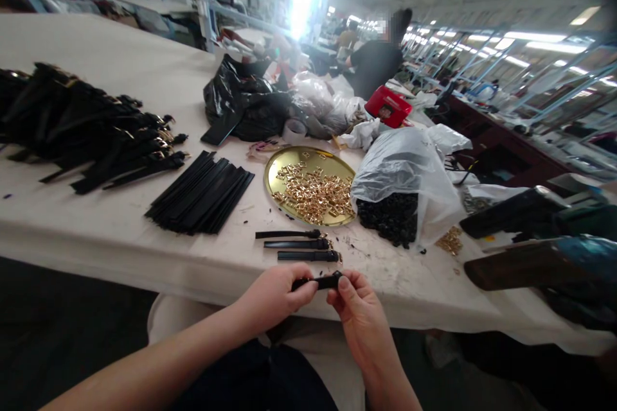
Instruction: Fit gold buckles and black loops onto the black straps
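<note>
Between my two hands, near the table's front edge, is a short black strap (328,281). My left hand (279,290) pinches one end of it, and my right hand (359,302) grips the other end between thumb and fingers. Just beyond lie three finished-looking black straps (299,244) with gold buckles at their right ends. Behind them a round gold tray (272,164) carries many small gold buckles (315,192). A stack of flat black strips (202,196) lies left of the tray.
At the left is a large pile of black straps with gold hardware (77,122). A clear plastic bag (400,160) with small black loops (390,218) stands right of the tray. Further back are a black plastic bag (245,99), a red container (388,106) and another person (378,64).
</note>
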{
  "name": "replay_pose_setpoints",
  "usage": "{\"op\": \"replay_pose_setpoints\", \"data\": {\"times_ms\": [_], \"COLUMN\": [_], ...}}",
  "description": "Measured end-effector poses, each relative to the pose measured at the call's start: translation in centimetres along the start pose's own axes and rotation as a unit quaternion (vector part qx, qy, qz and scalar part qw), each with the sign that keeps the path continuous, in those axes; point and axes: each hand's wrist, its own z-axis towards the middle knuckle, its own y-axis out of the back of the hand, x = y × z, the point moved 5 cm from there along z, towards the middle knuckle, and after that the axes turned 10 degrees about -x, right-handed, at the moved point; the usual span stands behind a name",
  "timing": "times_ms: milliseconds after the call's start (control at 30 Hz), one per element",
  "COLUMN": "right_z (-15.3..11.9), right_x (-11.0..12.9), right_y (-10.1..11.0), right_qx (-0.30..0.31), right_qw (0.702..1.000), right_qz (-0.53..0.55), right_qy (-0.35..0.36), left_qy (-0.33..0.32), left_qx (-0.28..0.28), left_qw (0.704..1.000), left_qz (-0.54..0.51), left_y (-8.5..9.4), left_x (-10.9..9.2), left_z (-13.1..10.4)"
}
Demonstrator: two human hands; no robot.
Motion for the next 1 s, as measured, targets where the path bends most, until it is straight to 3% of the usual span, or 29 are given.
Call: {"op": "replay_pose_setpoints", "data": {"times_ms": [133, 300, 433, 567, 700, 800, 900, 1000], "right_z": [0.2, 0.2, 0.4, 1.0, 1.5, 1.6, 1.6, 1.7], "right_x": [-0.6, -0.5, -0.8, -1.2, -2.0, -2.3, -2.2, -1.9], "right_y": [0.2, 0.9, 1.0, 1.0, 1.2, 1.3, 1.2, 1.0], "right_qx": [-0.017, -0.044, -0.041, -0.033, -0.017, 0.011, 0.039, 0.029], "right_qw": [0.998, 0.974, 0.971, 0.980, 0.999, 0.999, 0.997, 0.998], "right_qz": [-0.048, -0.167, -0.171, -0.147, -0.040, -0.037, -0.058, -0.051], "right_qy": [0.038, 0.149, 0.164, 0.133, 0.022, -0.031, -0.043, -0.039], "left_qy": [0.073, 0.034, 0.026, -0.013, 0.006, 0.013, -0.004, -0.007], "left_qx": [0.014, -0.026, -0.035, -0.006, 0.047, 0.074, 0.072, 0.068], "left_qw": [0.995, 0.999, 0.999, 0.999, 0.998, 0.995, 0.994, 0.995], "left_qz": [-0.064, -0.007, 0.023, 0.050, 0.041, 0.062, 0.085, 0.077], "left_y": [-0.6, -0.3, -0.3, -0.8, -0.8, -0.5, -0.3, -0.5], "left_x": [1.0, 1.0, 1.1, 0.8, 0.9, 1.0, 0.7, 0.1], "left_z": [0.0, 0.2, 0.4, 0.5, 0.9, 1.4, 1.7, 1.8]}}
